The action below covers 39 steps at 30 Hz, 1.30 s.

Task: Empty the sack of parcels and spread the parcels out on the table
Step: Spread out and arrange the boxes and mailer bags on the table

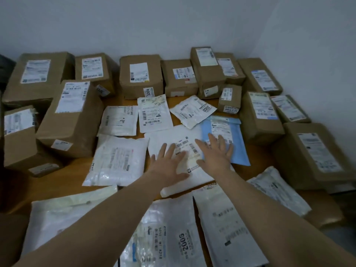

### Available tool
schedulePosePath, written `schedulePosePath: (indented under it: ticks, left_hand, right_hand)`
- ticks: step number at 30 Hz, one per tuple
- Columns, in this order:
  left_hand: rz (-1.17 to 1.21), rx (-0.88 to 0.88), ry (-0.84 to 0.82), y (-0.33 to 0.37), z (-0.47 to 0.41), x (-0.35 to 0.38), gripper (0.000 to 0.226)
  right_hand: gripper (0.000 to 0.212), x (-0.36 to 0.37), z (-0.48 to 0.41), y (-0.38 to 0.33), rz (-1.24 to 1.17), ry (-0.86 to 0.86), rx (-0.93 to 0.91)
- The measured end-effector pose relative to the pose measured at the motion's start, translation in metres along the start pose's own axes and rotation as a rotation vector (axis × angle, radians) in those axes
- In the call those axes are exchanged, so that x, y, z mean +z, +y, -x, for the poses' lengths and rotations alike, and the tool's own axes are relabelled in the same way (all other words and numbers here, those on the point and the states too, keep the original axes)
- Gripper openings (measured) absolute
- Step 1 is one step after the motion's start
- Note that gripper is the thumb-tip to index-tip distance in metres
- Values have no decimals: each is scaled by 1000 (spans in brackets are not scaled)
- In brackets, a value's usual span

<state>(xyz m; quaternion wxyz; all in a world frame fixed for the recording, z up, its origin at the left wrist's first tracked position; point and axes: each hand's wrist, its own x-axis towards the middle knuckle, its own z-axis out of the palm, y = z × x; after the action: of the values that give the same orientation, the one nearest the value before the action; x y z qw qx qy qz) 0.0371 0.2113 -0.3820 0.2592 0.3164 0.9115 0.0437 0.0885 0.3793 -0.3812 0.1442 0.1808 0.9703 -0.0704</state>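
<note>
Two hands at the desk's middle: left hand (169, 160) flat on a white mailer (163, 138), right hand (215, 153) flat across the seam where that mailer meets a blue padded mailer (238, 151). Fingers (163, 150) of both hands straight and spread apart, gripping nothing, tips toward the wall (173, 22). White mailer: thin, flat, plastic-skinned, with a barcoded label partly under the left hand; near edge curled up in a small roll. Long axis runs from the person toward the wall, slightly skewed. Blue mailer lies parallel at its right, touching it. Brown boxes line the far edge and both sides of the wooden desk (73, 170), labels up, among them the box marked 3004 (140, 74). Flat white mailers fill the middle and the near edge, among them ones marked 2005 (194, 110) and 2009 (173, 228).
</note>
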Motion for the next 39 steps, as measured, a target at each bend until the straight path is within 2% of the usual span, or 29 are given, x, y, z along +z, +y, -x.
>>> schedulePosePath:
  ticks: [3, 7, 14, 18, 21, 25, 29, 35, 39]
  left_hand:
    - [-37, 45, -135, 17, -17, 7, 87]
    - [-88, 35, -188, 19, -24, 10, 89]
    - [-113, 21, -131, 14, -23, 8, 80]
    - [-110, -23, -120, 14, -21, 3, 74]
    - [-60, -54, -103, 18, -17, -2, 73]
    - [-42, -5, -69, 28, -4, -1, 82]
    - [-66, 101, -85, 30, 22, 9, 90]
    - [-138, 135, -196, 33, 69, 37, 124]
    - [-199, 197, -156, 41, 92, 58, 134]
  right_hand:
    - [47, 3, -7, 28, -35, -119, 5]
    - [41, 8, 0, 53, -27, -90, -18]
    - [34, 11, 0, 68, -66, -26, 61]
    - [39, 10, -3, 74, -74, -65, 54]
    - [41, 7, 3, 76, -118, 6, 2]
    - [48, 8, 18, 76, -185, 34, -41]
    - [75, 19, 41, 73, -177, 170, -172]
    - [63, 34, 78, 60, -187, 196, -295]
    - [69, 48, 117, 54, -147, 105, -203]
